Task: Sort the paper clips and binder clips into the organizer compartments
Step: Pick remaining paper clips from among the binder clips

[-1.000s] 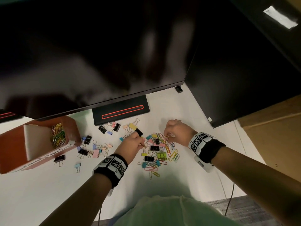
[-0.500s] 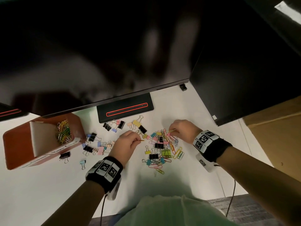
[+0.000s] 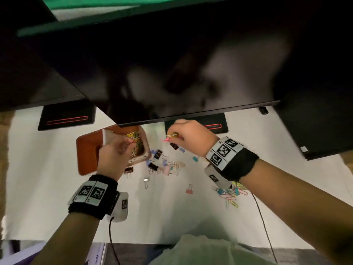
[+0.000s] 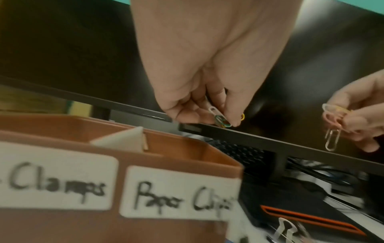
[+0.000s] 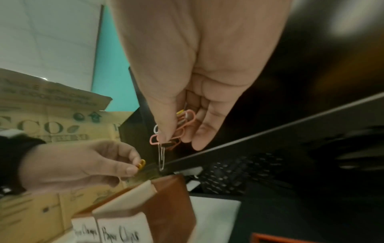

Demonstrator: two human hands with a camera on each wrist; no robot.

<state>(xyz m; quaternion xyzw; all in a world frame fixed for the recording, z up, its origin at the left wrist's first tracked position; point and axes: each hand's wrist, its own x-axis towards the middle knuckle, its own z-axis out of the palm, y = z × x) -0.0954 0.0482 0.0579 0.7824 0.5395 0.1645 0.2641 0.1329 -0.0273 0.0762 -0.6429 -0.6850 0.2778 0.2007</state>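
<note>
The brown organizer (image 3: 86, 150) stands at the left of the white desk, with a white divider and labels reading "Clamps" and "Paper Clips" (image 4: 178, 199). Its right compartment holds several coloured paper clips (image 3: 136, 139). My left hand (image 3: 114, 152) hovers over that compartment and pinches a few paper clips (image 4: 220, 117). My right hand (image 3: 188, 137) is just right of the organizer, above the desk, pinching a bunch of pink, yellow and silver paper clips (image 5: 176, 131). Binder clips (image 3: 162, 164) lie scattered on the desk between the hands.
A pile of paper clips (image 3: 232, 194) lies under my right wrist. A big black monitor (image 3: 172, 64) overhangs the desk just behind the organizer, with its black stands (image 3: 66, 116) on the desk. A cardboard box (image 5: 41, 125) is to the left.
Both hands left the clip pile and rose leftward with paper clips pinched; the left hand is now over the organizer's right compartment. The head view swung left.
</note>
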